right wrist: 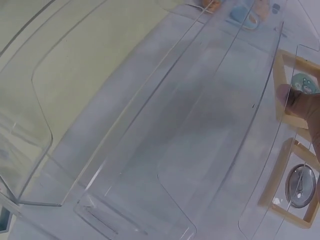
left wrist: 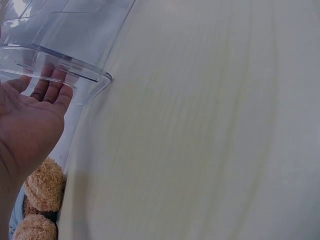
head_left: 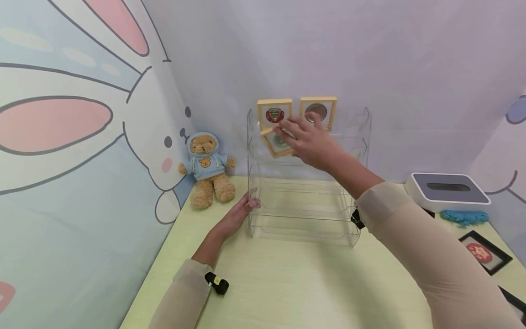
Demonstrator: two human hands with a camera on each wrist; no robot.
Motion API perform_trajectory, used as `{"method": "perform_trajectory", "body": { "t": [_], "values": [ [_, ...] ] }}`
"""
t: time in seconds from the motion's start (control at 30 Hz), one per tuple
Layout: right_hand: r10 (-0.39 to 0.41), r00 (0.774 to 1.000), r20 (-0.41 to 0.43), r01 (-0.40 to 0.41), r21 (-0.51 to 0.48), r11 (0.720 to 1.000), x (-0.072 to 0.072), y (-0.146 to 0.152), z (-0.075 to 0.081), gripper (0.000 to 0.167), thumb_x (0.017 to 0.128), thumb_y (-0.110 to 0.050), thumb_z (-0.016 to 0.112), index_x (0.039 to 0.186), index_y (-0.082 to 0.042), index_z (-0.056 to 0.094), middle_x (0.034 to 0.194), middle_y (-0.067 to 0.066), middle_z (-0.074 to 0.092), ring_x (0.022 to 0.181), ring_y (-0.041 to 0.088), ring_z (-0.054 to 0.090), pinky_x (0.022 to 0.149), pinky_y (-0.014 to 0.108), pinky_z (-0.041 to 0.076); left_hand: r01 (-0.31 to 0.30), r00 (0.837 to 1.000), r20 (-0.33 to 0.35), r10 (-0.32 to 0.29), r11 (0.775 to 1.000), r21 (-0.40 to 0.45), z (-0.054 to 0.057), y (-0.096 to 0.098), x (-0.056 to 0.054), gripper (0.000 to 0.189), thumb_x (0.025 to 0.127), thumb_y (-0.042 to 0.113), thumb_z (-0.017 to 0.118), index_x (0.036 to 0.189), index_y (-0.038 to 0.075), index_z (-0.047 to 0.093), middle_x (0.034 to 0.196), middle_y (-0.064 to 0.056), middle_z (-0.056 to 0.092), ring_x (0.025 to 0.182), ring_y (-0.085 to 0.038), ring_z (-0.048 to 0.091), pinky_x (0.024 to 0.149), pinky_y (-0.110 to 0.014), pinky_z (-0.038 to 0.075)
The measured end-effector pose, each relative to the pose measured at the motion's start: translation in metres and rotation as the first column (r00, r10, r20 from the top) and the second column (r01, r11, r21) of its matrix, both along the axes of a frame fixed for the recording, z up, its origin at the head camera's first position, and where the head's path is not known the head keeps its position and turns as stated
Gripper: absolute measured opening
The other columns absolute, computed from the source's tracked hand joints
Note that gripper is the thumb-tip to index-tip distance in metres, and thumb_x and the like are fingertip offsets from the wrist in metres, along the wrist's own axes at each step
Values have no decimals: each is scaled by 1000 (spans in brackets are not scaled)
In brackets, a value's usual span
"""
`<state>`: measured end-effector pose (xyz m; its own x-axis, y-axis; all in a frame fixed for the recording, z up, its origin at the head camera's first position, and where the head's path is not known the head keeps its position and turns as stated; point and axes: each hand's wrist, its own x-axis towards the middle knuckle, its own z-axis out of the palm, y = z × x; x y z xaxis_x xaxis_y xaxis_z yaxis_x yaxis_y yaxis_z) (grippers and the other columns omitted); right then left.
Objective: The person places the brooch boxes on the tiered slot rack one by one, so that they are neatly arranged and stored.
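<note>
A clear acrylic tiered display rack (head_left: 304,217) stands on the table against the wall. My left hand (head_left: 236,218) grips its lower left side, and in the left wrist view the fingers (left wrist: 54,90) show through the clear plastic. Near the top, my right hand (head_left: 310,141) holds a small wood-rimmed display frame (head_left: 273,145) with a green round piece inside, tilted. The right wrist view shows the thumb (right wrist: 295,102) on this frame. Behind it on the upper tier stand a frame with a red and green piece (head_left: 274,114) and one with a silvery disc (head_left: 316,112).
A teddy bear (head_left: 207,167) in a blue hoodie sits left of the rack. At the right are a white and grey tissue box (head_left: 449,189), a blue furry item (head_left: 464,217) and a black frame with a red piece (head_left: 485,252). Another dark frame is cut off below.
</note>
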<state>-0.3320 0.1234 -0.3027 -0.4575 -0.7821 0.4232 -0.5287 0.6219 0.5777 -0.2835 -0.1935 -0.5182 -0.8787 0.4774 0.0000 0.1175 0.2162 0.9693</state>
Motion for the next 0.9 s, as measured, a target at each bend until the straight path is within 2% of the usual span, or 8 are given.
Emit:
{"method": "perform_trajectory", "body": {
  "t": [0.1, 0.23, 0.33, 0.53, 0.77, 0.9],
  "values": [
    [38, 999, 9, -37, -13, 999, 2, -3, -3, 74, 102, -28, 83, 165, -10, 51, 158, 11, 56, 142, 36, 54, 113, 65, 47, -2, 1000, 4, 1, 1000, 4, 0, 0, 1, 75, 117, 58, 43, 178, 23, 17, 155, -20, 54, 156, -38, 45, 137, -62, 23],
    [97, 995, 3, -97, -48, 994, 4, -8, -9, 58, 106, -22, 71, 160, -6, 56, 153, 12, 61, 135, 35, 60, 109, 62, 50, -4, 1000, 9, 4, 1000, 5, 1, 0, 1, 75, 117, 59, 43, 178, 24, 18, 156, -20, 54, 157, -38, 44, 137, -62, 23],
    [121, 992, 26, -118, -95, 989, 5, -10, -11, 60, 104, -24, 73, 160, -7, 57, 153, 13, 62, 136, 35, 60, 108, 63, 48, -7, 1000, 14, 7, 1000, 4, 2, 0, 2, 75, 117, 60, 43, 178, 25, 18, 157, -20, 54, 158, -39, 44, 137, -62, 22],
    [122, 988, 94, -106, -161, 981, 7, -8, -14, 64, 104, -27, 75, 163, -12, 53, 159, 12, 61, 142, 35, 59, 115, 66, 45, -8, 1000, 13, 8, 1000, 2, 1, 0, 2, 75, 117, 59, 42, 178, 24, 17, 156, -20, 55, 158, -38, 44, 137, -62, 23],
    [124, 989, 85, -107, -178, 978, 11, 1, -19, 75, 101, -29, 80, 167, -15, 48, 167, 12, 54, 151, 35, 52, 121, 72, 39, -13, 1000, 2, 13, 1000, -4, 2, 0, 2, 74, 118, 57, 42, 178, 23, 17, 156, -21, 56, 157, -39, 45, 137, -61, 23],
    [171, 983, 68, -151, -226, 962, 15, 15, -19, 76, 100, -33, 79, 166, -13, 49, 167, 16, 53, 151, 38, 50, 121, 77, 35, -15, 1000, 11, 15, 1000, 0, 1, 0, 2, 74, 118, 56, 42, 178, 23, 17, 156, -21, 56, 158, -38, 45, 137, -61, 23]
  ]
}}
